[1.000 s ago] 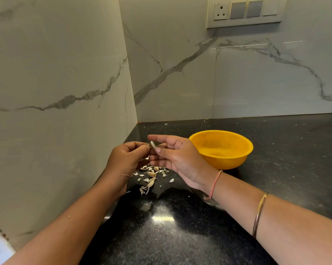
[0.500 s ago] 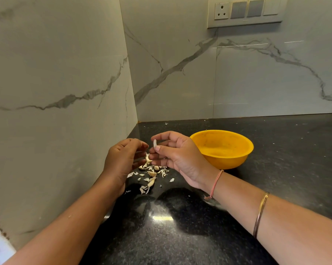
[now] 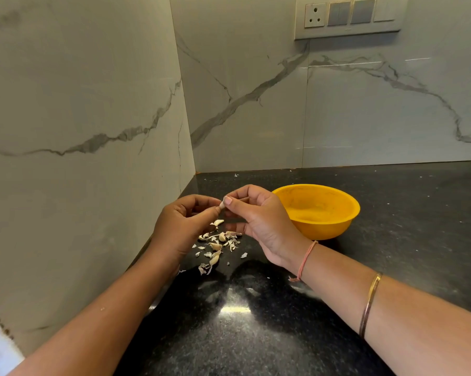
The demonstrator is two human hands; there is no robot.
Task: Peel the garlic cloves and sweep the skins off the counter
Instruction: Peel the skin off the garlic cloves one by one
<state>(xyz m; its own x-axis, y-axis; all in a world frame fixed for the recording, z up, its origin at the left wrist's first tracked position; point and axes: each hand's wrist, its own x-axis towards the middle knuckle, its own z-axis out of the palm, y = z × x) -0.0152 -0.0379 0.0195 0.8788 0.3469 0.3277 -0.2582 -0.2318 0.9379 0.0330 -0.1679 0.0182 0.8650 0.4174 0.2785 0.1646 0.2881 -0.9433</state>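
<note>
A small pale garlic clove (image 3: 222, 204) is held in the air between both hands, above the black counter (image 3: 256, 335). My left hand (image 3: 182, 223) pinches its lower end with thumb and forefinger. My right hand (image 3: 258, 218) pinches its top, thumbnail against the skin. Under the hands lies a scatter of garlic cloves and papery skins (image 3: 218, 246) on the counter, near the left wall.
A yellow bowl (image 3: 348, 213) stands just right of my right hand; its inside looks bare. Marble walls close the corner at left and behind. A switch panel (image 3: 348, 17) is high on the back wall. Tiny skin flecks dot the far counter.
Both hands came back together and rose slightly; the clove, held up by the right hand half a second ago, is now pinched by both. The pile on the counter has not moved.
</note>
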